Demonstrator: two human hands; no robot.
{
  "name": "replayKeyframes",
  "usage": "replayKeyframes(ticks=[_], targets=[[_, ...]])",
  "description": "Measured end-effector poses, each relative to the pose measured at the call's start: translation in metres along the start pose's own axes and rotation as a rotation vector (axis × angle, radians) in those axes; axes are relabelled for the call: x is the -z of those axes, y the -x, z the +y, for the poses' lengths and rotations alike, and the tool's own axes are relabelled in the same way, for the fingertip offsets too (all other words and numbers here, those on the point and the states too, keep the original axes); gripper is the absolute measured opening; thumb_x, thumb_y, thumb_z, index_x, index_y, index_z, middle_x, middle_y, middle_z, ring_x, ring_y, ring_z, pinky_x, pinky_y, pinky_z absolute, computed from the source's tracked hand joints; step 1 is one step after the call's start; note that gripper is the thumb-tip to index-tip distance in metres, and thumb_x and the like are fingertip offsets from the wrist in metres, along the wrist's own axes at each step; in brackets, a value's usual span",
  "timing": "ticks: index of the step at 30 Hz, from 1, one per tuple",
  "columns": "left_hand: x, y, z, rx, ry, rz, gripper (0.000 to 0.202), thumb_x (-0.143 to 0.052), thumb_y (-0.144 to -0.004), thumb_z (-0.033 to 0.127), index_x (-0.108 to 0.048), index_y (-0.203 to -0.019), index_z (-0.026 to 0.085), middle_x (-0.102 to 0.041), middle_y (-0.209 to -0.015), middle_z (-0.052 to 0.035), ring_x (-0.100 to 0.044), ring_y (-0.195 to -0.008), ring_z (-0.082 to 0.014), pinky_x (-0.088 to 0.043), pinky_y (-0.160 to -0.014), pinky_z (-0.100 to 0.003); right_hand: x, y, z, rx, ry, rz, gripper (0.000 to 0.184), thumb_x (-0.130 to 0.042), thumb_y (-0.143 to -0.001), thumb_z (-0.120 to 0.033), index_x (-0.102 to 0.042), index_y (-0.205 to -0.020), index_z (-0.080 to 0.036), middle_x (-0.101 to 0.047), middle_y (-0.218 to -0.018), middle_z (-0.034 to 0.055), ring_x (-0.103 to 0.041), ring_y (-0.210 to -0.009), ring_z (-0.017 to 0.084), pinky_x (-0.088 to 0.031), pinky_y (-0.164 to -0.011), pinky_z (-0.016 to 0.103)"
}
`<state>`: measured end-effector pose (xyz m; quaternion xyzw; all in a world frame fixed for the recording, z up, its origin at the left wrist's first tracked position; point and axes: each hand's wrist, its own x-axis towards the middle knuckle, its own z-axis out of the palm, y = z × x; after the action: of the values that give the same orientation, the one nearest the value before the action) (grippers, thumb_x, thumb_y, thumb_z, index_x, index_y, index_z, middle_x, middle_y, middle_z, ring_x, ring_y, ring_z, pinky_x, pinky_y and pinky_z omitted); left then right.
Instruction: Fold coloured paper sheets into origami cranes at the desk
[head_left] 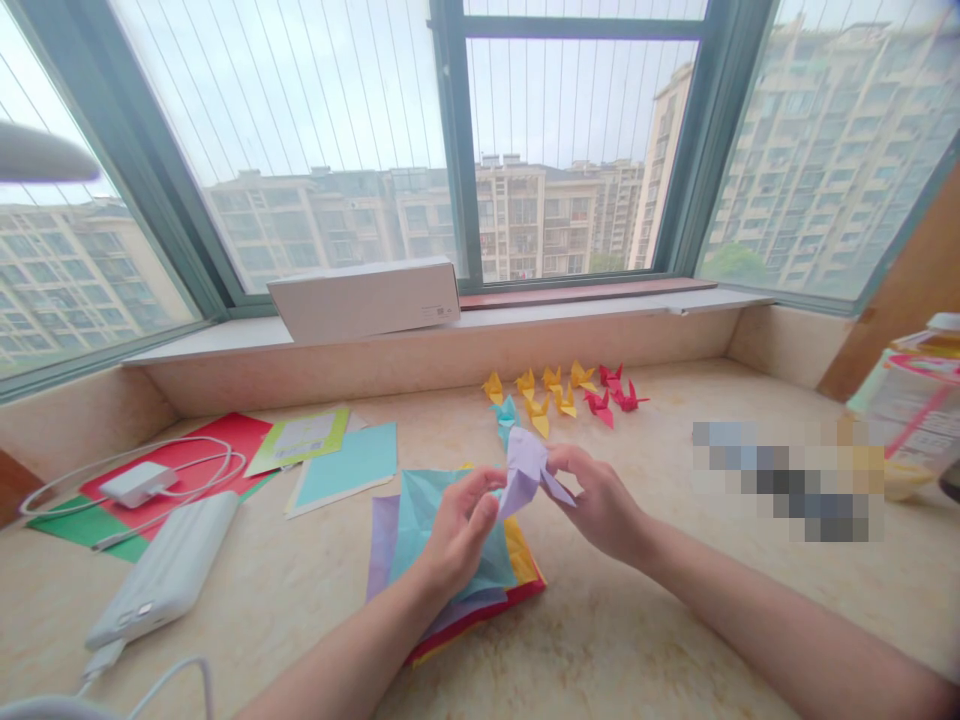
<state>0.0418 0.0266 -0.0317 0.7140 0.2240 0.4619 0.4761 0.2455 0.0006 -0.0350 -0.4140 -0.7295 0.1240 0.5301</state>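
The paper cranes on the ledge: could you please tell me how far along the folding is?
Done: a row of yellow and red cranes plus a teal crane sit by the wall. In hand: the left hand and right hand pinch a half-folded lilac sheet. Left: a stack of coloured paper lies flat underneath.

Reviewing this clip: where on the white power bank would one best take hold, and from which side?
Grip the power bank across its narrow width near the middle, coming from above. It lies flat on the table with long sides free, while a cable plugs into its near end. Both hands are busy with the folded lilac paper.
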Motion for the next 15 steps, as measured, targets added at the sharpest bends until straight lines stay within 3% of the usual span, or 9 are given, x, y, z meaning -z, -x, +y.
replayKeyframes(ticks=[3,7,12,15], targets=[[0.003,-0.002,-0.001,0.009,-0.048,0.022,0.063,-0.045,-0.088,0.071,-0.070,-0.104,0.015,-0.073,-0.102,-0.0118,-0.064,-0.098,-0.0305,-0.047,-0.091,-0.039,0.002,0.000,-0.001,0.093,0.071,-0.048,0.016,-0.053,-0.088,-0.009,-0.058,-0.089,-0.024,-0.072,-0.104,0.0056,-0.062,-0.117,0.024,-0.046,-0.097,0.039],[0.000,-0.005,-0.002,0.041,-0.147,0.073,0.039,-0.058,-0.091,0.049,-0.066,-0.111,0.017,-0.071,-0.112,-0.0117,-0.064,-0.109,-0.0299,-0.047,-0.096,-0.039,0.003,-0.001,-0.005,0.073,0.043,-0.091,0.024,-0.048,-0.085,-0.005,-0.060,-0.094,-0.024,-0.069,-0.120,0.0067,-0.054,-0.129,0.023,-0.041,-0.106,0.041],[-0.004,-0.005,-0.004,0.000,-0.154,0.057,0.031,-0.056,-0.094,0.035,-0.059,-0.119,0.018,-0.068,-0.122,-0.0119,-0.063,-0.113,-0.0257,-0.047,-0.098,-0.037,0.003,-0.001,-0.008,-0.120,-0.095,-0.058,0.017,-0.050,-0.094,-0.025,-0.063,-0.105,-0.022,-0.064,-0.131,0.0102,-0.053,-0.131,0.026,-0.040,-0.109,0.044],[-0.004,-0.004,-0.004,-0.018,-0.214,0.075,0.029,-0.056,-0.094,0.033,-0.059,-0.119,0.019,-0.068,-0.120,-0.0110,-0.063,-0.112,-0.0249,-0.045,-0.101,-0.037,0.001,-0.002,-0.012,-0.206,-0.121,-0.038,0.030,-0.060,-0.091,-0.037,-0.061,-0.116,-0.021,-0.066,-0.127,0.0109,-0.059,-0.122,0.028,-0.043,-0.105,0.044]])
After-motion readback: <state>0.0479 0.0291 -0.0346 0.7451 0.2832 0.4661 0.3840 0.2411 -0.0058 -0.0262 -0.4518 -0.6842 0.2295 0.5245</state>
